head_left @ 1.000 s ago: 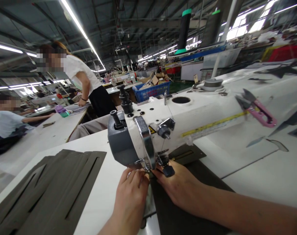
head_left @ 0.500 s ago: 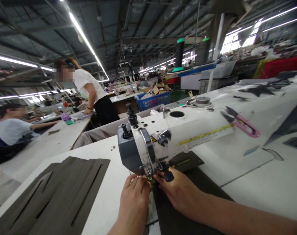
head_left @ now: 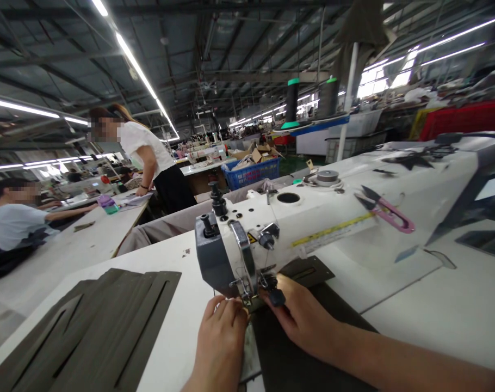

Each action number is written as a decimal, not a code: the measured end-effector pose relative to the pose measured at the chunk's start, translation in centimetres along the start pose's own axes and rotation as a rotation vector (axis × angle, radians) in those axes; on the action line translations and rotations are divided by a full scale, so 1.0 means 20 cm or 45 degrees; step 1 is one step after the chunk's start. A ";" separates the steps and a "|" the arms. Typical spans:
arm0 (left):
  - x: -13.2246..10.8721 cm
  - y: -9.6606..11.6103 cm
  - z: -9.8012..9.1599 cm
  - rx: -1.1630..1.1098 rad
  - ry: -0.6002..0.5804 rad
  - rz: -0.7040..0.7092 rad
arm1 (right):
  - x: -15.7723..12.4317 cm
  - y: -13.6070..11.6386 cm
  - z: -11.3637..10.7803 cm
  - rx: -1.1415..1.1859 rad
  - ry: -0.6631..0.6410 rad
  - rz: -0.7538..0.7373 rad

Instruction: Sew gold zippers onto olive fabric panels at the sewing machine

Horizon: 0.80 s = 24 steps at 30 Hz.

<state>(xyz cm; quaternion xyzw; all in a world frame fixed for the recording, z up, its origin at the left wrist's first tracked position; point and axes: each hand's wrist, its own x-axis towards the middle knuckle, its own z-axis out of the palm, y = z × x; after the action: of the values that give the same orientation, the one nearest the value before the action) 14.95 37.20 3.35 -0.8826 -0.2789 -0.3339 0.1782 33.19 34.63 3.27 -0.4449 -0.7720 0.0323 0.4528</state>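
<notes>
A dark olive fabric piece (head_left: 284,356) lies under the needle area of a white sewing machine (head_left: 337,250). Close by the presser foot (head_left: 249,296), my left hand (head_left: 223,335) has its fingers curled and pressed together at the fabric's edge; the fingertips are partly hidden. My right hand (head_left: 307,316) rests on the fabric just right of the foot, thumb and fingers closed on it, partly behind a black knob (head_left: 277,296). Behind that hand, a flap of the same cloth (head_left: 307,270) with a slit shows under the machine arm.
Left of the machine lies a stack of olive fabric pieces (head_left: 109,326) with slits. Pink thread snips (head_left: 394,215) and a yellow measuring tape (head_left: 333,231) are on the machine arm. A blue crate (head_left: 251,174) stands beyond. Two people work at a table (head_left: 104,231) on the left.
The view has shifted slightly, so the machine sits a little further left. Both hands stay at the presser foot with the fabric, with hardly any movement.
</notes>
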 end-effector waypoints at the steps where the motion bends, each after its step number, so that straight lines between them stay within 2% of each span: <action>1: 0.00 0.00 0.00 0.005 0.002 -0.010 | 0.01 0.00 -0.02 0.034 0.086 0.074; 3: -0.01 0.00 0.00 0.017 -0.025 -0.013 | 0.03 0.00 -0.06 0.145 0.169 0.262; 5: 0.00 0.00 -0.01 0.025 -0.049 0.011 | 0.05 0.00 -0.09 0.292 0.134 0.369; 8: 0.00 -0.01 -0.02 0.017 -0.038 0.028 | 0.08 -0.01 -0.12 0.404 0.050 0.365; 12: 0.00 0.00 -0.02 0.016 -0.019 0.011 | 0.11 0.01 -0.12 0.433 0.058 0.417; 17: -0.01 0.00 -0.02 0.009 -0.111 0.002 | 0.13 0.02 -0.11 0.489 0.030 0.486; 24: -0.01 0.01 -0.04 -0.003 -0.113 -0.014 | 0.13 -0.01 -0.11 0.507 0.010 0.566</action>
<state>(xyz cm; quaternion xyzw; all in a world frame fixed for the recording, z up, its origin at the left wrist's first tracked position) 14.60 36.56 3.71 -0.8952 -0.2909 -0.2958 0.1627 34.25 35.67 6.44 -0.5055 -0.6325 0.2799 0.5159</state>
